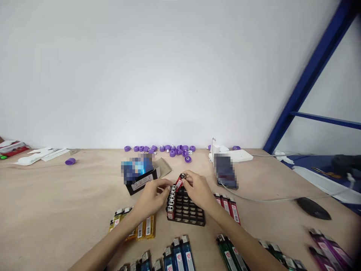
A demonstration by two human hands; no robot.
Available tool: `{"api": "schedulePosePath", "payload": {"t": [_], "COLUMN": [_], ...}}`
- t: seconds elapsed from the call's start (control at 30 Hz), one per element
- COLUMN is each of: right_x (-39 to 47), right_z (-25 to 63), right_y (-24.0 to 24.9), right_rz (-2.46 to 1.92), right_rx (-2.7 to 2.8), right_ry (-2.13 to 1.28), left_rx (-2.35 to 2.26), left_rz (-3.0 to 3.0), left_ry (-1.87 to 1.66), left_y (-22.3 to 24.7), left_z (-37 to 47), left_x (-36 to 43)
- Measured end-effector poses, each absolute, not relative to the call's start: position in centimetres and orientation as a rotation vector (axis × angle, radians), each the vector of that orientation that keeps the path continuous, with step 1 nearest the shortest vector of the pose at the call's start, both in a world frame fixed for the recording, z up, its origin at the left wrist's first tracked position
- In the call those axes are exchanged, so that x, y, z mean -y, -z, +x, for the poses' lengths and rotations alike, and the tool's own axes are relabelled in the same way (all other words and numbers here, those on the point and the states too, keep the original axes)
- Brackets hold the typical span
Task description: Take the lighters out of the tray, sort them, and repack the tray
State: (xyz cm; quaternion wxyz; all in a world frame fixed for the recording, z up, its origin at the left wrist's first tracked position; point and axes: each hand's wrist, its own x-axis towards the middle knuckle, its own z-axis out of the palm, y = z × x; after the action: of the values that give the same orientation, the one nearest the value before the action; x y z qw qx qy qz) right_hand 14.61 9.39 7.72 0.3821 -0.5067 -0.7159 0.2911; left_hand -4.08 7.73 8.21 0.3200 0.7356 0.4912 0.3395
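Observation:
A black slotted tray (189, 211) lies in front of me, its left column filled with several upright red lighters (170, 215). My right hand (197, 188) pinches one more red lighter (179, 183), tilted over the tray's far left part. Bent fingers of my left hand (154, 195) press against the metal tops of the standing lighters; the fingertips are partly hidden. Loose red lighters (234, 210) lie under and beside my right forearm. Yellow lighters (150, 226) lie below my left forearm.
Blue lighters (178, 256), green lighters (229, 254) and purple lighters (328, 246) lie along the near side. A black display box (142, 182) stands behind my left hand. Purple caps (172, 153) line the wall. A phone (225, 171), a cable and a black mouse (313, 208) are at right.

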Motion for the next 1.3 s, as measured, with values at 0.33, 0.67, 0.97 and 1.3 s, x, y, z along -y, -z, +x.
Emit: {"api": "schedulePosePath", "payload": {"t": [0.33,0.67,0.97,1.3], "right_x": [-8.6,-7.4,-6.9,-3.7], "right_z": [13.8,13.8,20.1,28.4], "right_y": [-7.1,-8.0,-15.0,-9.1], "right_rz": [-1.339,-1.387,-1.462,-1.727], "right_rx": [2.112,2.411,2.26,2.195], "right_ry": [-0.647,-0.562,-0.463,-0.76], "left_rx": [-1.281,-1.371,-1.398,-1.243], "left_rz": [1.966,1.984,2.012,2.082], "left_ry": [-0.871,-0.898,-0.959,-0.995], "left_y": [-8.4,-8.7,-9.8,-12.2], "left_z": [-4.1,-3.9,-3.9,-1.3], "left_x": [-7.6,-7.4,-6.7,-1.5]}}
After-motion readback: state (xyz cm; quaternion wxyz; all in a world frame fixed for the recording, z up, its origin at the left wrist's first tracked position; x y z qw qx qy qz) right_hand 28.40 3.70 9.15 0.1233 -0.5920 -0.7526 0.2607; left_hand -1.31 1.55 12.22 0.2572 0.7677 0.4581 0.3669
